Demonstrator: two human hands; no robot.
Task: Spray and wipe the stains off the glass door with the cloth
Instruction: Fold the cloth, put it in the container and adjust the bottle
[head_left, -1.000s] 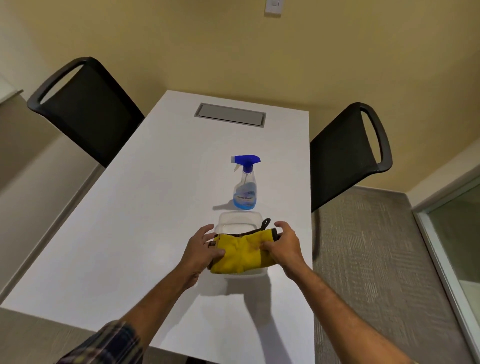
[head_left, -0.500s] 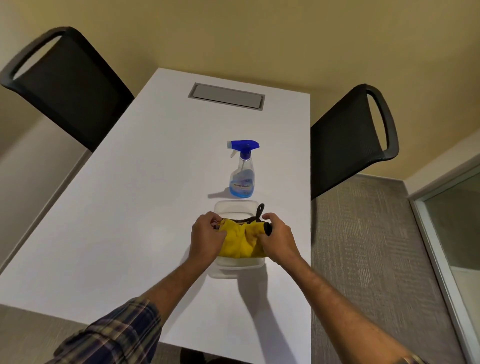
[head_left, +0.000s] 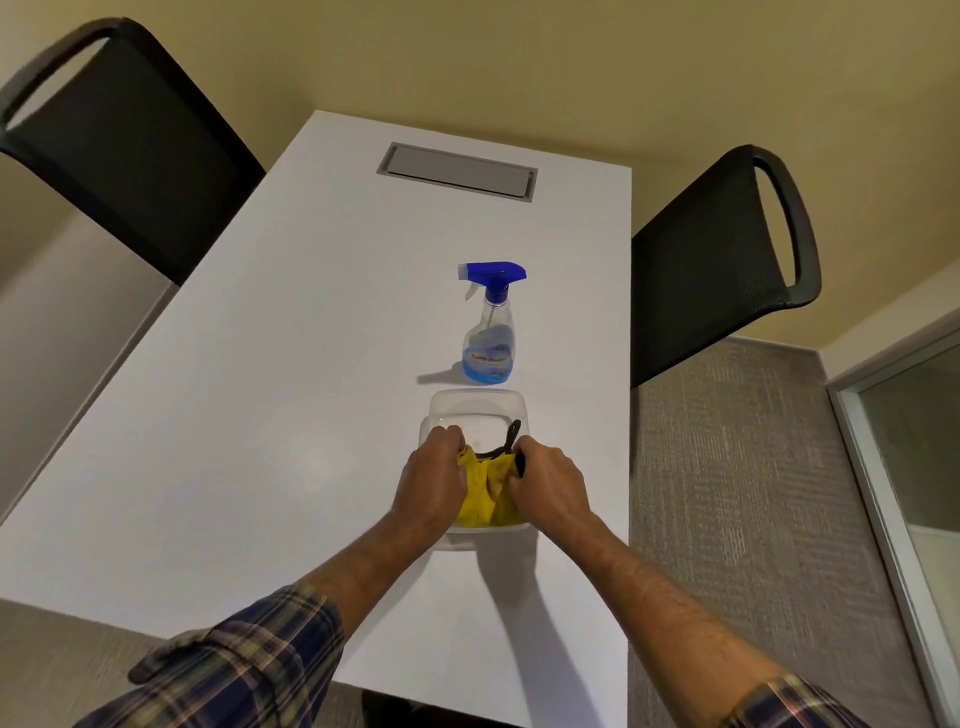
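A yellow cloth (head_left: 485, 493) with a black loop is bunched over a clear plastic tub (head_left: 475, 408) on the white table (head_left: 260, 389). My left hand (head_left: 434, 480) grips the cloth's left side and my right hand (head_left: 550, 486) grips its right side, squeezing it together between them. A clear spray bottle (head_left: 490, 332) with blue liquid and a blue trigger head stands upright just beyond the tub, untouched. Part of the glass door (head_left: 924, 452) shows at the right edge.
A black chair (head_left: 711, 260) stands at the table's right side and another black chair (head_left: 119, 150) at its far left. A grey cable hatch (head_left: 457, 171) is set into the far end of the table. Grey carpet (head_left: 727, 493) lies between table and door.
My hands have drawn closer together, gathering the spread cloth into a tight bunch over the tub. The camera has shifted nearer to the table.
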